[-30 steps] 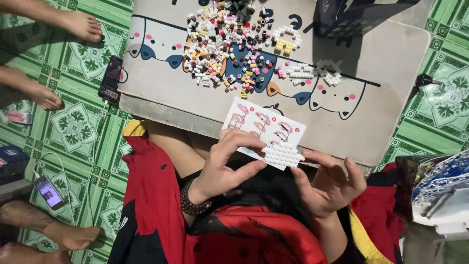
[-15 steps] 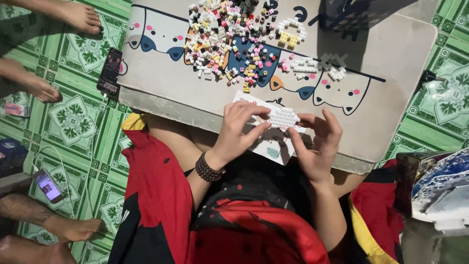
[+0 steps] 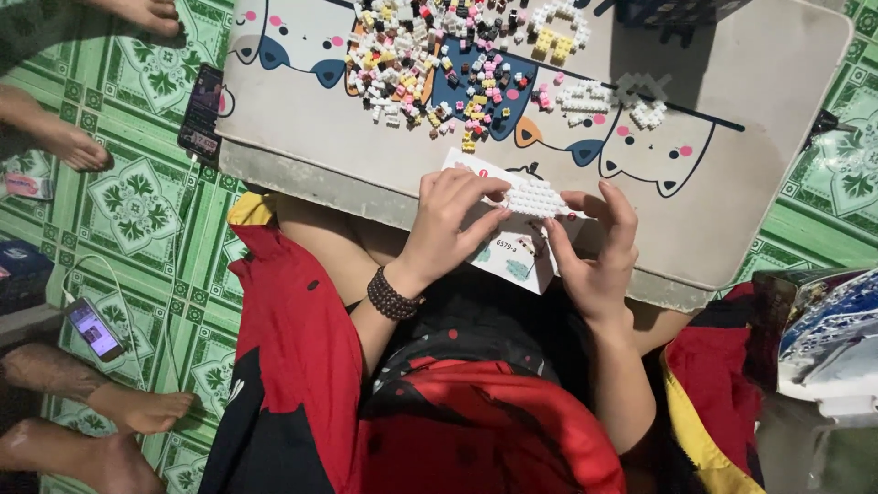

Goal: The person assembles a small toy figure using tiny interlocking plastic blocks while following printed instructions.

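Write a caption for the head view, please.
Both hands, left hand and right hand, hold a flat white building-brick plate over a printed paper leaflet.

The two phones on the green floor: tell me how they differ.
The phone by the table's edge is dark-screened and lies nearly upright in the picture; the phone near the lower feet has a bright lit screen and lies tilted. The first looks larger. A white cable runs by the second. Both lie flat on the green patterned floor.
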